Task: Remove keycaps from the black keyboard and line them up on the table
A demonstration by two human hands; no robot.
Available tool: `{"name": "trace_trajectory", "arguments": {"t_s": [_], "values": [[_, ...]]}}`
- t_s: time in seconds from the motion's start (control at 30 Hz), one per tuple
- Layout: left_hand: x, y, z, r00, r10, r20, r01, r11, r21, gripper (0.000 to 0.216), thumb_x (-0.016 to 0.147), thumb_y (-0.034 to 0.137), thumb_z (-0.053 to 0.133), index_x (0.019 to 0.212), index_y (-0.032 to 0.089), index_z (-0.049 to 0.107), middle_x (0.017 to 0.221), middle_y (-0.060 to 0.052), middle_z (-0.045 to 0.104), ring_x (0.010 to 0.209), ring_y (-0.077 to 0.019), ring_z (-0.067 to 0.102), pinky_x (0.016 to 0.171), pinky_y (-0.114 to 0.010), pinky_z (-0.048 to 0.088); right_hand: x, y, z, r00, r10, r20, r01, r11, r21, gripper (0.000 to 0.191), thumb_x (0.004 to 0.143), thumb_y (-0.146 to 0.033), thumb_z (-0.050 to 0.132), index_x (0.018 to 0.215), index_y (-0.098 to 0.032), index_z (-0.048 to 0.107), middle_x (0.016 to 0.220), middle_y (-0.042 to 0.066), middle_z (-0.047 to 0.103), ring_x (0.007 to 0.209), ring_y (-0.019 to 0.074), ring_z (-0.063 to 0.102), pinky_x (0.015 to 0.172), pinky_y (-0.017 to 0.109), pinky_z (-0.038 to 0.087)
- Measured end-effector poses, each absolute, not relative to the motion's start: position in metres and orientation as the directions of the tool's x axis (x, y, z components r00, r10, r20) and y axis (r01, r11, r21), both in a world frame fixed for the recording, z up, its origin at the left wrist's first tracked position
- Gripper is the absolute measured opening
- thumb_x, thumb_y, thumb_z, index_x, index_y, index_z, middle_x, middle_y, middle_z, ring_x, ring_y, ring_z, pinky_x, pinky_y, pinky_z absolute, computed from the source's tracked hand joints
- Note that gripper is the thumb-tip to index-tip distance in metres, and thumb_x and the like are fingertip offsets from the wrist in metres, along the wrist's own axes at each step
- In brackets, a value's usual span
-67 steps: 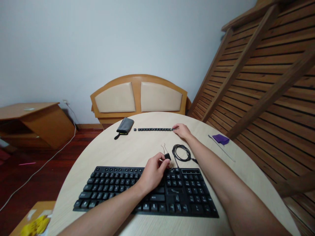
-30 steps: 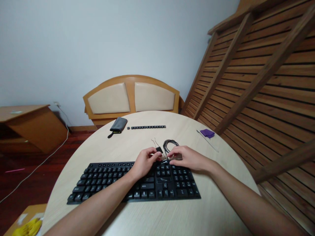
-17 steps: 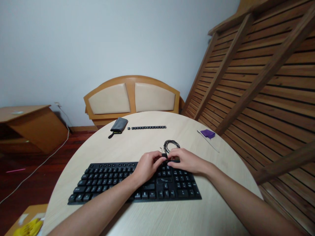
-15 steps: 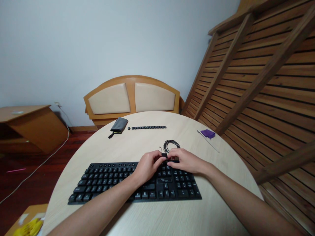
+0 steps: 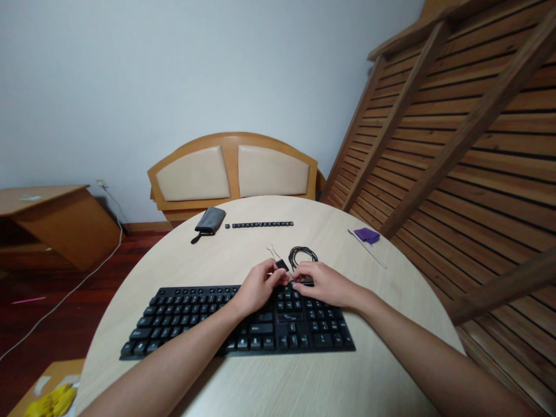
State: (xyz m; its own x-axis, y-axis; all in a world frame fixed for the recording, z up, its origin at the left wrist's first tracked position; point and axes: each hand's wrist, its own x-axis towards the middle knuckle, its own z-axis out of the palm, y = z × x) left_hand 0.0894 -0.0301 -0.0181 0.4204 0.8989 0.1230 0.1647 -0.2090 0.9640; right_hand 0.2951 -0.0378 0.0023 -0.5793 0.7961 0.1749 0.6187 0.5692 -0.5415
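My left hand is closed around a keycap puller, which has a black handle and thin wire prongs. The puller leans to the left, its bent wires pointing up and away from me. Close beside it, the thumb and fingers of my right hand are drawn together near the puller's lower end. What lies between those right fingertips is too small and hidden to make out. Both hands hover over the rear edge of a black keyboard, covering part of its upper rows.
A coiled black cable lies behind the keyboard. Farther back, a row of small keycaps stands beside a dark pouch. At the right are a purple cloth and a thin white stick. The round table carries everything.
The keycap puller has tipped and shifted left with my left hand, and its wires now stand farther out. My right hand has barely moved.
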Motion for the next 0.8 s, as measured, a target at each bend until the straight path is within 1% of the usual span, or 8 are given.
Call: {"name": "trace_trajectory", "arguments": {"t_s": [0.13, 0.3, 0.47, 0.57, 0.67, 0.8], "values": [[0.0888, -0.0305, -0.0185, 0.411, 0.902, 0.135, 0.147, -0.212, 0.966, 0.028, 0.089, 0.044, 0.055, 0.079, 0.018, 0.053, 0.079, -0.005, 0.07, 0.078, -0.0191, 0.067, 0.074, -0.03, 0.051, 0.2941, -0.0387, 0.0022, -0.567, 0.804, 0.18, 0.617, 0.559, -0.554, 0.016, 0.086, -0.028, 0.061, 0.095, -0.019, 0.07, 0.09, 0.005, 0.068, 0.083, 0.019, 0.061, 0.076, 0.029, 0.045], [0.0885, -0.0344, -0.0152, 0.405, 0.901, 0.152, 0.12, -0.218, 0.969, 0.029, 0.09, 0.044, 0.055, 0.079, 0.017, 0.054, 0.078, -0.004, 0.07, 0.077, -0.018, 0.067, 0.073, -0.029, 0.051, 0.2921, -0.0403, 0.0026, -0.559, 0.807, 0.19, 0.581, 0.545, -0.604, 0.018, 0.082, -0.027, 0.065, 0.098, -0.02, 0.068, 0.094, 0.005, 0.069, 0.086, 0.0194, 0.063, 0.079, 0.03, 0.047], [0.0882, -0.035, -0.0149, 0.375, 0.913, 0.159, 0.103, -0.212, 0.972, 0.03, 0.089, 0.045, 0.056, 0.079, 0.018, 0.052, 0.079, -0.004, 0.069, 0.078, -0.0191, 0.068, 0.072, -0.03, 0.052, 0.2907, -0.0409, 0.0016, -0.541, 0.813, 0.217, 0.507, 0.521, -0.687, 0.029, 0.079, -0.021, 0.068, 0.108, -0.02, 0.061, 0.098, 0.004, 0.068, 0.091, 0.0188, 0.063, 0.081, 0.031, 0.048], [0.0888, -0.0345, -0.0141, 0.359, 0.921, 0.153, 0.088, -0.196, 0.977, 0.03, 0.088, 0.045, 0.057, 0.079, 0.017, 0.052, 0.08, -0.004, 0.069, 0.077, -0.019, 0.068, 0.072, -0.03, 0.052, 0.2906, -0.041, 0.001, -0.53, 0.813, 0.243, 0.464, 0.518, -0.719, 0.033, 0.078, -0.019, 0.068, 0.109, -0.02, 0.056, 0.099, 0.004, 0.066, 0.093, 0.0178, 0.063, 0.083, 0.03, 0.048], [0.0897, -0.0343, -0.0127, 0.345, 0.929, 0.136, 0.087, -0.176, 0.981, 0.031, 0.088, 0.047, 0.056, 0.078, 0.017, 0.052, 0.081, -0.005, 0.069, 0.076, -0.0187, 0.068, 0.07, -0.029, 0.052, 0.2904, -0.041, 0.0016, -0.527, 0.803, 0.279, 0.447, 0.541, -0.712, 0.034, 0.078, -0.019, 0.069, 0.108, -0.02, 0.053, 0.098, 0.003, 0.065, 0.091, 0.0171, 0.062, 0.082, 0.03, 0.047], [0.0898, -0.0344, -0.0115, 0.328, 0.936, 0.13, 0.095, -0.17, 0.981, 0.033, 0.087, 0.048, 0.057, 0.077, 0.017, 0.051, 0.079, -0.005, 0.069, 0.072, -0.0182, 0.068, 0.067, -0.029, 0.05, 0.2903, -0.0412, 0.0049, -0.555, 0.776, 0.3, 0.48, 0.593, -0.647, 0.024, 0.081, -0.023, 0.07, 0.102, -0.02, 0.059, 0.096, 0.003, 0.066, 0.088, 0.0174, 0.061, 0.08, 0.03, 0.046]]}}
